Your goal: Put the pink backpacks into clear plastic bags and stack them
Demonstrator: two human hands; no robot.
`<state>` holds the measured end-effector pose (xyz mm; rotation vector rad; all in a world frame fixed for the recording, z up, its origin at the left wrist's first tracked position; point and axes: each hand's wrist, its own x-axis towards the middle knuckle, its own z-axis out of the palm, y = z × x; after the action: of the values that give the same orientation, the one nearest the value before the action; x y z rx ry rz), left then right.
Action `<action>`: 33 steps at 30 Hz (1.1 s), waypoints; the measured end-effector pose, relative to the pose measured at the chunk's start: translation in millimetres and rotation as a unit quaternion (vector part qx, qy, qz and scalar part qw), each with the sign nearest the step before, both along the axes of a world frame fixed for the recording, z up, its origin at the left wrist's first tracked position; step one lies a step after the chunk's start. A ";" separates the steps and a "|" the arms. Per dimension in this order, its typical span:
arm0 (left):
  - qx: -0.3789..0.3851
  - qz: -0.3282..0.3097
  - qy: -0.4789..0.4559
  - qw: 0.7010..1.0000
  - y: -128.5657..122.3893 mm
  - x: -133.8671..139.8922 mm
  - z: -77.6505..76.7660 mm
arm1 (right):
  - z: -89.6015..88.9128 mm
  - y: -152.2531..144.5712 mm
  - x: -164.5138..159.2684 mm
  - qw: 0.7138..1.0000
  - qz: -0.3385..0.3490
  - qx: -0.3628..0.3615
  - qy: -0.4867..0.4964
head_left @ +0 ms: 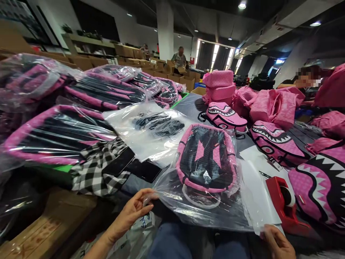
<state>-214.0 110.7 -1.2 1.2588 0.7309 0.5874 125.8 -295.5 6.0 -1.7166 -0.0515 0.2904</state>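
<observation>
In front of me a pink and black backpack [207,158] lies back side up inside a clear plastic bag [199,216]. My left hand [138,205] pinches the bag's near left corner between thumb and fingers. At the near right corner, my right hand [277,241] has its fingers closed on the plastic edge. Between the two hands the bag's near edge is stretched wide. A pale loop [202,201], probably a handle or strap, shows through the film below the backpack. White sheets [258,194] lie along the bag's right side.
A red tape dispenser [285,205] stands near my right hand. Pink backpacks with shark-mouth prints [280,142] fill the right side. Bagged backpacks [105,90] are piled at left, beside a checkered cloth [99,169] and a stack of clear bags [153,126]. People work farther back.
</observation>
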 end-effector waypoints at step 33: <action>0.669 -0.101 0.073 0.732 -44.8 115.8 72.1 | 16.9 79.4 -11.4 0.979 -0.077 -0.013 -0.187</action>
<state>-98.2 65.9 70.8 2.7174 0.1701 0.8695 114.4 -216.2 22.9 -1.7714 -0.1902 -0.1510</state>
